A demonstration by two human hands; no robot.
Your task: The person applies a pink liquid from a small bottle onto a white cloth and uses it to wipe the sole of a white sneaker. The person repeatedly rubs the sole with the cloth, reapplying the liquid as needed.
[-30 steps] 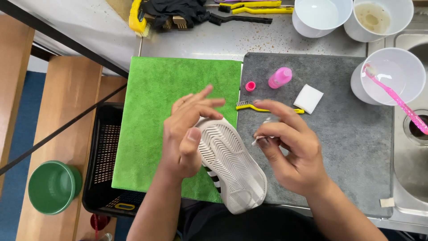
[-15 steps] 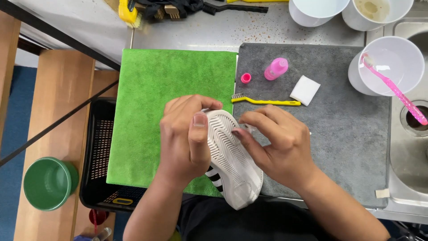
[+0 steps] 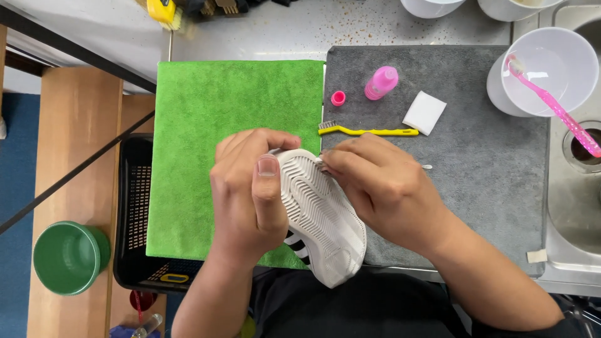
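The left hand is closed around a white shoe turned sole-up, thumb pressed flat on the toe end of the sole and fingers curled over the far side. The shoe lies at the near edge of the worktop, across the seam where the green cloth meets the grey mat, its heel hanging just past the edge toward the person. Black stripes show on its side below the left palm.

The right hand is bunched tight, fingertips pinched on a thin white swab — only its tip shows beyond the knuckles — and those fingertips touch the sole's rim near the toe.

On the mat, just beyond the right hand, lies a yellow brush. Further back are a small pink cap, a pink bottle on its side and a white sponge. At the mat's far right corner stands a white cup holding a pink toothbrush — beside the sink. A black crate and a green bowl sit below the worktop's left edge.
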